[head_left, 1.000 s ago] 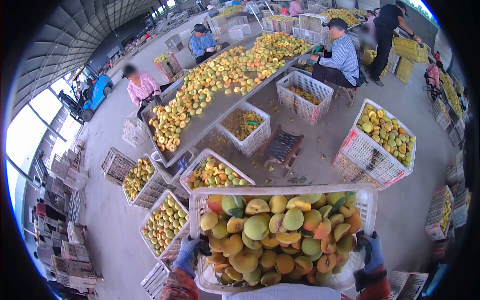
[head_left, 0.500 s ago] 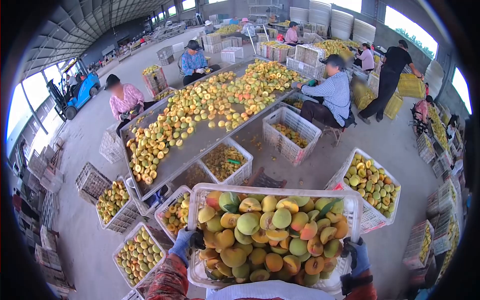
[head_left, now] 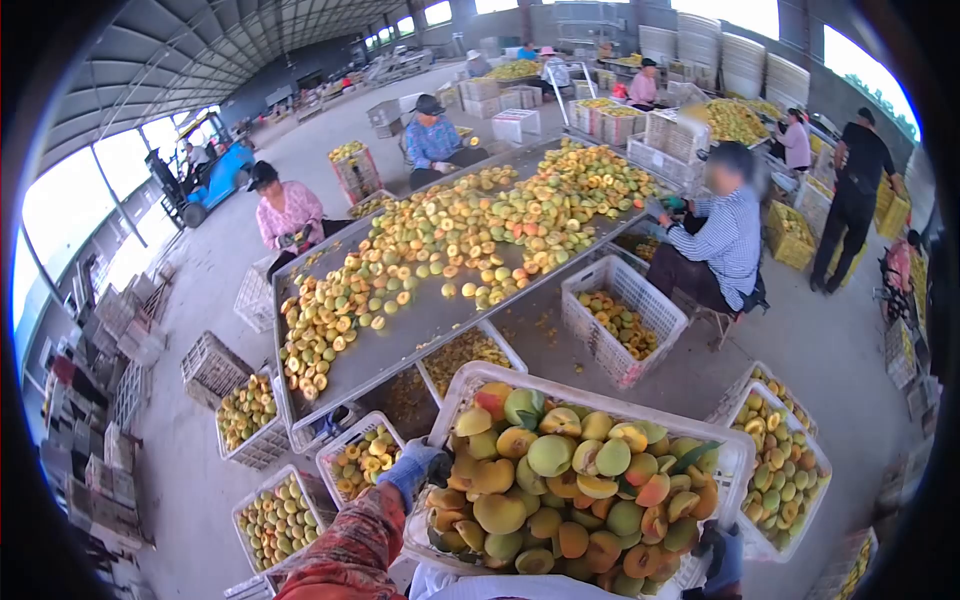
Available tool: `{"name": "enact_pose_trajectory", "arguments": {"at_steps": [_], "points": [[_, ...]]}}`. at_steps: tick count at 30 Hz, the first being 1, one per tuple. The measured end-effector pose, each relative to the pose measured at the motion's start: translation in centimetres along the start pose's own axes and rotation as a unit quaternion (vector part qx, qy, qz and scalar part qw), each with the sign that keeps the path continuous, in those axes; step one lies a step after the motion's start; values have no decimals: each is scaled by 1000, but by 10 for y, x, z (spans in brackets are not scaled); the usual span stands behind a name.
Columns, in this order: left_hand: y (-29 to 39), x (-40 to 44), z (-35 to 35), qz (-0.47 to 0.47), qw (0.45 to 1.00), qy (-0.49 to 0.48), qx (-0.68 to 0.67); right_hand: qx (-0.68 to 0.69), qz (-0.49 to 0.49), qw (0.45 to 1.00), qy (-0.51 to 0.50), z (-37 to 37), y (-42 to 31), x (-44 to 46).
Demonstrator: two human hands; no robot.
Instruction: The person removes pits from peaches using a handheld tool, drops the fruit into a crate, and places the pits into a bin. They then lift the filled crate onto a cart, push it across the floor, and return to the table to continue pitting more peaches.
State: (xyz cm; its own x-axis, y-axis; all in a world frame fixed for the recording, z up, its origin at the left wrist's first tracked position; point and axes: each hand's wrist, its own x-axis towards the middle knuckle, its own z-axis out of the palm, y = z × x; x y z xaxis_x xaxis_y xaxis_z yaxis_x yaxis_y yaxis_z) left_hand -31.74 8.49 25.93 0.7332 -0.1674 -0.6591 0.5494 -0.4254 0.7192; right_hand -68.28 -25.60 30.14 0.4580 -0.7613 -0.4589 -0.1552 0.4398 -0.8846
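A white plastic crate (head_left: 745, 465) full of whole and halved yellow-green fruit (head_left: 575, 480) is held up in front of my body, tilted slightly down to the right. My left hand (head_left: 415, 468), in a blue and dark glove, is closed round the crate's left end. At the right end my right hand (head_left: 722, 555), gloved alike, grips the crate; its fingers are partly hidden by the rim. Just beyond the crate stands a long metal table (head_left: 425, 310) heaped with cut fruit (head_left: 500, 220).
Fruit crates stand at left (head_left: 240, 505) and right (head_left: 815, 505). Another crate (head_left: 625, 320) sits beside the table. People in pink (head_left: 290, 215), blue (head_left: 432, 140) and checked (head_left: 730, 245) shirts sit round it. A person in black (head_left: 862, 170) stands far right. A blue forklift (head_left: 215, 175) is behind.
The crate in my hands has shifted right and tilted, with my left arm reaching farther forward. The table and seated people now appear farther right than half a second ago. The person in black stands more upright.
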Motion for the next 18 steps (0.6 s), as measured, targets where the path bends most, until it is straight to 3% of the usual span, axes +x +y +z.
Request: {"name": "enact_pose_trajectory", "arguments": {"at_steps": [4,9,12,14,17,18], "points": [[20,12,13,1,1000,9,-20,24,32,998,-49,4,5,26],[3,77,8,-11,996,-29,-83,-58,-20,998,28,25,10,65],[-2,112,-5,-3,999,-42,-7,-61,-6,998,15,64,3,72],[-8,134,-21,-19,990,-70,-121,-66,-16,997,35,117,-17,66],[-5,173,-50,-40,997,-30,-56,-127,13,992,12,155,-9,100],[2,185,-66,-108,987,-33,-115,-105,19,994,-10,175,-9,105]]}}
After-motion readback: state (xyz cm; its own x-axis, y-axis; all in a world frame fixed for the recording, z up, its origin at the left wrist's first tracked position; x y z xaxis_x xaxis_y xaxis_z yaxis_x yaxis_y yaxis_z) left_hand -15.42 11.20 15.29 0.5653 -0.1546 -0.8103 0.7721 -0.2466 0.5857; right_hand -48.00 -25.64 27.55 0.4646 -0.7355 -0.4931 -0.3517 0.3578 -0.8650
